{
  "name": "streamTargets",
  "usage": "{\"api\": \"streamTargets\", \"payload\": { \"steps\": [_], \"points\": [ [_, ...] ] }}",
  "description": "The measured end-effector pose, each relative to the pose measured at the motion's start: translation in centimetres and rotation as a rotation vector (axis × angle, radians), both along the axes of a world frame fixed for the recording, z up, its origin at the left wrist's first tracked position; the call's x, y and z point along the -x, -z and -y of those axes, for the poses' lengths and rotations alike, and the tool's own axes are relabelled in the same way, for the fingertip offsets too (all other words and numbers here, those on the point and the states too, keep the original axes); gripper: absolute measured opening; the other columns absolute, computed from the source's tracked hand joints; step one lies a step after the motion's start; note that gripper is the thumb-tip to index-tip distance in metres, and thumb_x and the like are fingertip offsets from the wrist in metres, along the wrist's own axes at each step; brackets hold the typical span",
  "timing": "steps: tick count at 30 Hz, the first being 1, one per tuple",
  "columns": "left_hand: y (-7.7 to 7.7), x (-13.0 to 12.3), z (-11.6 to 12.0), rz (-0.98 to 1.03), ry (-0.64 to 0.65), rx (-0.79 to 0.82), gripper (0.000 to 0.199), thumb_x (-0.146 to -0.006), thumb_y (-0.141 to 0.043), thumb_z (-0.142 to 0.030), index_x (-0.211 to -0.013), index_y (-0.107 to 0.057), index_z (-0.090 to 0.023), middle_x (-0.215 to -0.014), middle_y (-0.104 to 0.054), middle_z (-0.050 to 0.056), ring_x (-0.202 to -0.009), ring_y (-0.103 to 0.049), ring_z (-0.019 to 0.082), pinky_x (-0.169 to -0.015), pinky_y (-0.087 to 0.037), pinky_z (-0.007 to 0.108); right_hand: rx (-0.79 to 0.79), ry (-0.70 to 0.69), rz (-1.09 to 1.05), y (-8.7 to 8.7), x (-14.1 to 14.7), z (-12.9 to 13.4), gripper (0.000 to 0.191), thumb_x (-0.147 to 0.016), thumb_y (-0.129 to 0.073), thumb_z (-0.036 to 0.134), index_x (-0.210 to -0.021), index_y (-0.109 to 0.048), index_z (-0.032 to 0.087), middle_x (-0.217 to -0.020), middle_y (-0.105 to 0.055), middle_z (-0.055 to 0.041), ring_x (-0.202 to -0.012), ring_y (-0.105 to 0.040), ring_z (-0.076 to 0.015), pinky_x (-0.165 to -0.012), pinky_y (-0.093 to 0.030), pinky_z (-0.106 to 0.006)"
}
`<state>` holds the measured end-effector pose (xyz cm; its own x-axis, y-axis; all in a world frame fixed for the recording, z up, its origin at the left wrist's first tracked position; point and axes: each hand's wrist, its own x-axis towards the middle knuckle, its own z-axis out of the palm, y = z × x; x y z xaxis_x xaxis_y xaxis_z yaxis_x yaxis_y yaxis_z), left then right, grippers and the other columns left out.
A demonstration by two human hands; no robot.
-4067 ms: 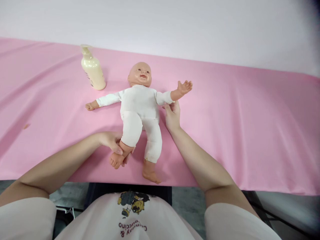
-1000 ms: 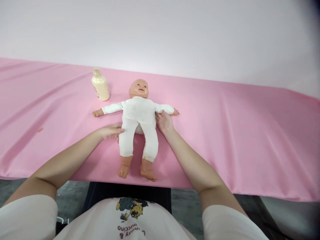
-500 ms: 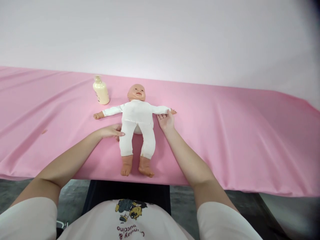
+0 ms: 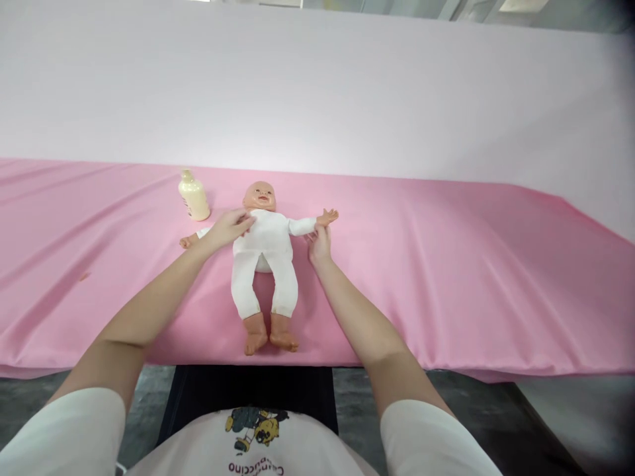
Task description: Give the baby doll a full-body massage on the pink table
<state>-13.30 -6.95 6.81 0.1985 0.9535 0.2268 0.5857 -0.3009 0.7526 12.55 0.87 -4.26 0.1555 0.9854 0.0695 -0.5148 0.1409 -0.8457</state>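
Observation:
A baby doll (image 4: pixel 262 241) in a white suit lies face up on the pink cloth, its feet toward me. My left hand (image 4: pixel 231 226) rests palm down on the doll's shoulder and upper chest at the left, fingers stretched out and touching the suit. That hand and forearm hide most of the doll's arm on this side. With thumb and fingers, my right hand (image 4: pixel 320 243) closes round the doll's other wrist, and the small doll hand sticks out beyond my grip.
A pale yellow pump bottle (image 4: pixel 194 196) stands up and left of the doll's head. The pink cloth (image 4: pixel 421 277) covers the table with some folds, and its front edge hangs near my body. Behind the table rises a white wall panel (image 4: pixel 317 92).
My left hand has moved from beside the doll's thigh up to its shoulder. My right hand has closed on the doll's wrist, whose hand now points up more. The view has tilted up slightly.

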Motion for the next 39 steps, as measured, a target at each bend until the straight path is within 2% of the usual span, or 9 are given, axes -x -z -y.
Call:
{"api": "streamTargets", "payload": {
  "steps": [3,7,9,13,15,18,30,34,39],
  "points": [
    [0.3,-5.1,-4.2,0.054,0.105,-0.073,0.027,-0.088,-0.059,-0.041,-0.097,-0.058,-0.015,-0.096,-0.065,0.006,-0.082,-0.061,0.015,-0.077,-0.048,0.027,-0.055,0.016,0.034,-0.4,0.3,0.4,0.061,-0.08,-0.056,0.036,-0.14,-0.047,0.039,-0.145,-0.053,0.0028,-0.114,-0.063,-0.0112,-0.094,-0.056,-0.034],
    [2.7,-10.9,-7.9,0.138,0.278,-0.034,0.056,-0.081,-0.066,-0.039,-0.127,-0.051,-0.01,-0.139,-0.052,0.022,-0.118,-0.058,0.027,-0.096,-0.047,0.038,-0.157,-0.025,0.107,-0.6,0.8,1.0,0.051,-0.081,-0.061,0.041,-0.131,-0.057,0.035,-0.143,-0.055,0.0007,-0.118,-0.061,-0.0142,-0.099,-0.055,-0.035],
    [3.9,-12.2,-8.4,0.226,0.333,-0.005,0.071,-0.078,-0.07,-0.041,-0.136,-0.044,-0.009,-0.145,-0.048,0.024,-0.128,-0.052,0.03,-0.102,-0.045,0.039,-0.233,-0.06,0.137,-0.5,1.1,1.2,0.043,-0.082,-0.065,0.044,-0.123,-0.064,0.031,-0.136,-0.061,-0.0012,-0.117,-0.062,-0.0156,-0.106,-0.051,-0.036],
    [5.4,-12.1,-8.1,0.357,0.408,0.096,0.06,-0.083,-0.065,-0.054,-0.125,-0.055,-0.011,-0.118,-0.065,0.015,-0.104,-0.062,0.024,-0.089,-0.049,0.034,-0.296,-0.155,0.212,0.1,1.5,1.4,0.038,-0.084,-0.067,0.048,-0.117,-0.067,0.028,-0.124,-0.068,-0.0022,-0.119,-0.062,-0.0168,-0.116,-0.045,-0.037],
    [5.6,-11.5,-8.0,0.366,0.401,0.088,0.052,-0.085,-0.061,-0.058,-0.109,-0.063,-0.012,-0.1,-0.067,0.01,-0.091,-0.061,0.02,-0.082,-0.048,0.031,-0.292,-0.175,0.216,0.4,1.6,1.4,0.04,-0.084,-0.07,0.049,-0.118,-0.066,0.028,-0.125,-0.068,-0.0016,-0.121,-0.062,-0.0167,-0.117,-0.044,-0.037],
    [5.5,-11.1,-7.8,0.354,0.396,0.047,0.05,-0.088,-0.057,-0.06,-0.102,-0.066,-0.013,-0.091,-0.066,0.006,-0.083,-0.059,0.017,-0.078,-0.047,0.029,-0.279,-0.176,0.223,0.7,1.6,1.5,0.043,-0.083,-0.072,0.052,-0.118,-0.066,0.028,-0.125,-0.068,-0.0018,-0.12,-0.063,-0.0165,-0.117,-0.045,-0.036],
    [4.8,-11.7,-6.7,0.276,0.419,-0.113,0.033,-0.1,-0.042,-0.037,-0.115,-0.067,-0.02,-0.117,-0.072,0.01,-0.112,-0.065,0.024,-0.1,-0.053,0.039,-0.311,-0.143,0.348,0.9,1.0,1.4,0.046,-0.084,-0.066,0.062,-0.112,-0.067,0.025,-0.118,-0.071,-0.005,-0.117,-0.065,-0.0244,-0.109,-0.051,-0.043],
    [5.1,-11.8,-7.2,0.254,0.401,-0.197,0.033,-0.098,-0.038,-0.028,-0.114,-0.067,-0.021,-0.118,-0.07,0.01,-0.113,-0.065,0.023,-0.105,-0.05,0.04,-0.303,-0.176,0.339,0.9,0.8,1.5,0.045,-0.084,-0.066,0.058,-0.115,-0.065,0.025,-0.122,-0.069,-0.004,-0.122,-0.061,-0.0235,-0.114,-0.047,-0.042],
    [5.4,-11.7,-7.5,0.226,0.422,-0.257,0.034,-0.094,-0.036,-0.017,-0.108,-0.068,-0.021,-0.116,-0.07,0.009,-0.114,-0.064,0.02,-0.107,-0.048,0.036,-0.252,-0.22,0.316,1.2,0.7,1.4,0.038,-0.077,-0.075,0.043,-0.108,-0.064,0.025,-0.111,-0.071,-0.0026,-0.109,-0.066,-0.0223,-0.105,-0.052,-0.042]
  ]
}}
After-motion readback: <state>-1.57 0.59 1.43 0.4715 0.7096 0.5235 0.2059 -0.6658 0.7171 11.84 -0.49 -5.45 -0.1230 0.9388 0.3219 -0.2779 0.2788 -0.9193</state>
